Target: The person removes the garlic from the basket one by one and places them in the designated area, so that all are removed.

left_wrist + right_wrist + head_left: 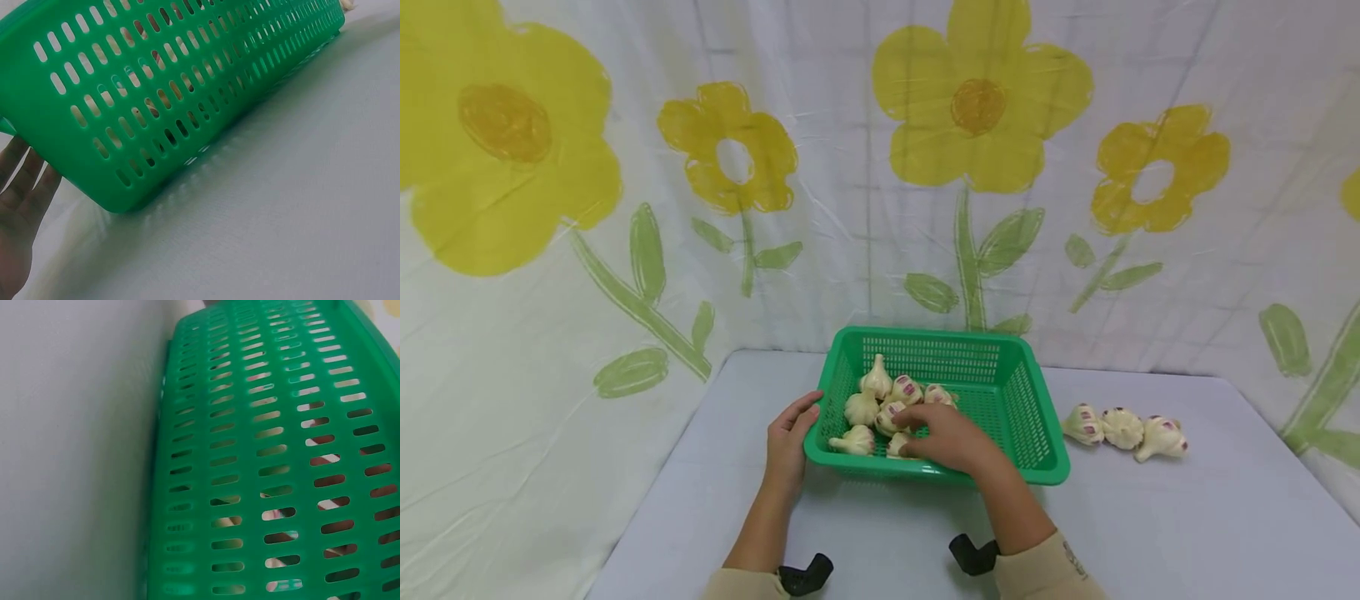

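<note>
A green plastic basket [925, 469] with slotted walls stands on the table, several garlic bulbs [861, 407] gathered in its left half. Against the basket's left outer side rests my left hand [787, 437], its fingertips at the rim. The left wrist view shows straight fingers [28, 187] along that wall. My right hand [951, 437] reaches over the front rim and grips a garlic bulb [897, 447] low near the front wall, its fingertips also close to a neighbouring bulb [889, 419]. The right wrist view has only the slotted wall [269, 450], which hides the right hand's fingers.
Outside the basket to the right, three garlic bulbs [1123, 428] lie in a row on the white table [1150, 525]. A white cloth [835, 250] with yellow flowers hangs behind the table. Black wrist mounts [807, 575] show at both sleeves.
</note>
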Demonstrator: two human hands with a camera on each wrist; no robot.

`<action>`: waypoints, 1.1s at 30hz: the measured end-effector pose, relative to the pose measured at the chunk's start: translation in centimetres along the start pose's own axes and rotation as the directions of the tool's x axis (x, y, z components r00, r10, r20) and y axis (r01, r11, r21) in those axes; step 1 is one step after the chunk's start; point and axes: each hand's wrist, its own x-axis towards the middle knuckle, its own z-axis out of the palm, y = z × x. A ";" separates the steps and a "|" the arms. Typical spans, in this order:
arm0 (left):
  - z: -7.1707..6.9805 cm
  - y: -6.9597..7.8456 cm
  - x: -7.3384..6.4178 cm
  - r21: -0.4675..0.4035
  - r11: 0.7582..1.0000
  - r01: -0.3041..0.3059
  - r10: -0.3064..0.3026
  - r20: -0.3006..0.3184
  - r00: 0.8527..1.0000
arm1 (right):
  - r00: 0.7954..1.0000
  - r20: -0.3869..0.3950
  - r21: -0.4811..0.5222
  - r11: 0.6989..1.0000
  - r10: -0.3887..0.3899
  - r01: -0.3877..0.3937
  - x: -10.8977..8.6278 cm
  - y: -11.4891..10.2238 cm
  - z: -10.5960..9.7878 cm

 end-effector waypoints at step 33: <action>0.1 0.2 -0.1 -0.009 1.000 -0.011 0.011 -0.004 1.000 | 0.993 0.062 0.005 0.995 0.097 -0.098 0.3 0.1 0.1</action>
